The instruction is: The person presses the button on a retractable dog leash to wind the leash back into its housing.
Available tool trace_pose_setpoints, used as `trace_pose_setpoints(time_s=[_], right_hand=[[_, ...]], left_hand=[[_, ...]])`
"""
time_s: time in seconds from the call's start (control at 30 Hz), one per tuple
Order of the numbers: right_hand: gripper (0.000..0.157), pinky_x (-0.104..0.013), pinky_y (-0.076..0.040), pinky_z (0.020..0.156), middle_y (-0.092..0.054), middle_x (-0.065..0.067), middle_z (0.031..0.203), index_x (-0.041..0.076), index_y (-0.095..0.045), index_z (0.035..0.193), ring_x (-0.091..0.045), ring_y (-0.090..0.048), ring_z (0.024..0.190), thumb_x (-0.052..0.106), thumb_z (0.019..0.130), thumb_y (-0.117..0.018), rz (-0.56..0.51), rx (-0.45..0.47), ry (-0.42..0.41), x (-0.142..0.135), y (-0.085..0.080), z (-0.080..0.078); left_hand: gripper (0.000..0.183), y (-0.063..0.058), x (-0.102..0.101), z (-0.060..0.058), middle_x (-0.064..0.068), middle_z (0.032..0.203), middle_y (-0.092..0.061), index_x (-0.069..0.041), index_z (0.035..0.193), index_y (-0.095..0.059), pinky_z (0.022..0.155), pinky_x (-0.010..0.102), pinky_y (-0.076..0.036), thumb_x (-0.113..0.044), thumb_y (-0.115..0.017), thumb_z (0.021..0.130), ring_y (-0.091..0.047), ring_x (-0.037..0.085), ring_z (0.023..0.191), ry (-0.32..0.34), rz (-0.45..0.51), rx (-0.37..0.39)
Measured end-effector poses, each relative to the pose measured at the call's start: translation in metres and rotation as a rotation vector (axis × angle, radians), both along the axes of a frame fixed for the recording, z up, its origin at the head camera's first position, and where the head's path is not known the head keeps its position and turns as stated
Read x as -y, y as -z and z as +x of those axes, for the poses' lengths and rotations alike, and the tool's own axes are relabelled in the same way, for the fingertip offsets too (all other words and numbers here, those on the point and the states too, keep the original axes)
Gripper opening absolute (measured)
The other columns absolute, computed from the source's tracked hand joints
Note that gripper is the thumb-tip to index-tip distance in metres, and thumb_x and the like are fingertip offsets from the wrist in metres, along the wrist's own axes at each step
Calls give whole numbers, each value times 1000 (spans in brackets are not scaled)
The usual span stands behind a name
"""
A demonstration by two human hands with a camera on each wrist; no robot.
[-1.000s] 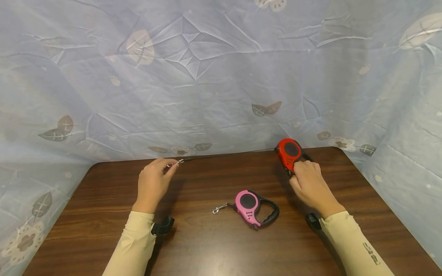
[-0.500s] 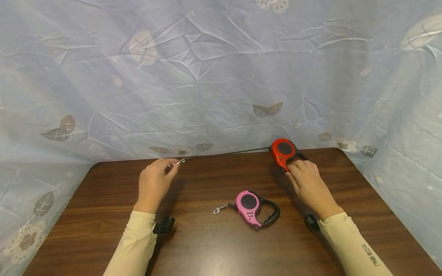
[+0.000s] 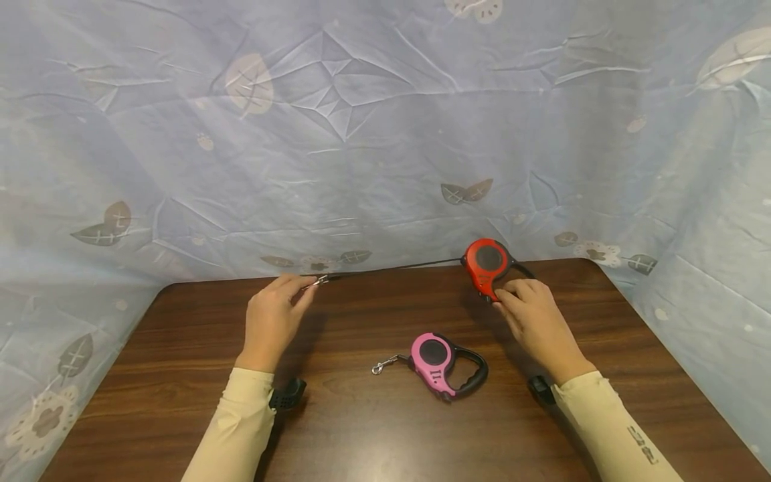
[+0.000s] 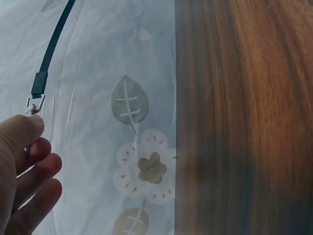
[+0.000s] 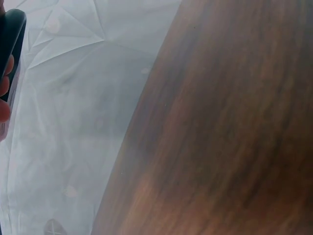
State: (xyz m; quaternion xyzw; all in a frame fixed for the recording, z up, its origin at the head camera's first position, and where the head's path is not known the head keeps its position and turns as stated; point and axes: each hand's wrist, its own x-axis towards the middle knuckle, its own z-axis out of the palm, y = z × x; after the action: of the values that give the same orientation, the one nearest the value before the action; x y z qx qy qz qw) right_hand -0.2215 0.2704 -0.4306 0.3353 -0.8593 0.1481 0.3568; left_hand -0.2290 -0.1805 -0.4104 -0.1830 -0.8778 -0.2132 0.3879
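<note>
Near the back left of the table, my left hand pinches a metal snap hook between thumb and forefinger. From the hook a black leash strap runs right to a red retractable leash in the head view. My right hand grips that red leash by its black handle, holding it above the back right of the table. In the right wrist view only some fingertips and part of the dark handle show at the left edge.
A pink retractable leash with a black handle lies mid-table, its own metal snap hook pointing left. The brown wooden table ends at the back against a pale patterned cloth, which also hangs at both sides.
The right hand has shifted slightly left with the red leash, which has turned a little. The left hand has edged slightly right, still holding the hook. The pink leash stays put.
</note>
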Motion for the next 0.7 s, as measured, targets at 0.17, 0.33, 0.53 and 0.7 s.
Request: trace_pose_setpoints(time_s=[0.17, 0.33, 0.53, 0.7], right_hand=[[45, -55, -44, 92, -63, -14, 98, -2, -71, 107, -36, -59, 91, 34, 112, -45, 17, -19, -21, 2, 0, 1], [46, -54, -44, 93, -63, -15, 99, -2, -71, 107, -36, -59, 92, 34, 112, -44, 19, -17, -21, 2, 1, 2], [45, -54, -43, 94, -63, -15, 99, -3, -72, 106, -37, -59, 92, 33, 112, -46, 7, -30, -31, 2, 0, 2], [41, -55, -44, 95, -63, -15, 100, -2, -72, 106, -37, -59, 93, 31, 111, -49, 12, -25, -26, 2, 1, 2]], left_hand=[[15, 0, -2, 0, 7, 95, -78, -10, 101, -80, 63, 44, -58, -17, -84, 88, -75, 26, 78, 9, -5, -10], [13, -1, -4, 0, 6, 94, -78, -10, 98, -80, 60, 43, -57, -18, -84, 88, -74, 25, 78, 2, -6, -12], [12, 1, -4, 0, 6, 93, -77, -11, 96, -80, 53, 42, -54, -17, -86, 87, -73, 26, 74, -1, 0, -31], [11, 1, -5, 0, 6, 92, -76, -11, 95, -79, 53, 42, -53, -16, -85, 87, -72, 26, 72, 5, 10, -44]])
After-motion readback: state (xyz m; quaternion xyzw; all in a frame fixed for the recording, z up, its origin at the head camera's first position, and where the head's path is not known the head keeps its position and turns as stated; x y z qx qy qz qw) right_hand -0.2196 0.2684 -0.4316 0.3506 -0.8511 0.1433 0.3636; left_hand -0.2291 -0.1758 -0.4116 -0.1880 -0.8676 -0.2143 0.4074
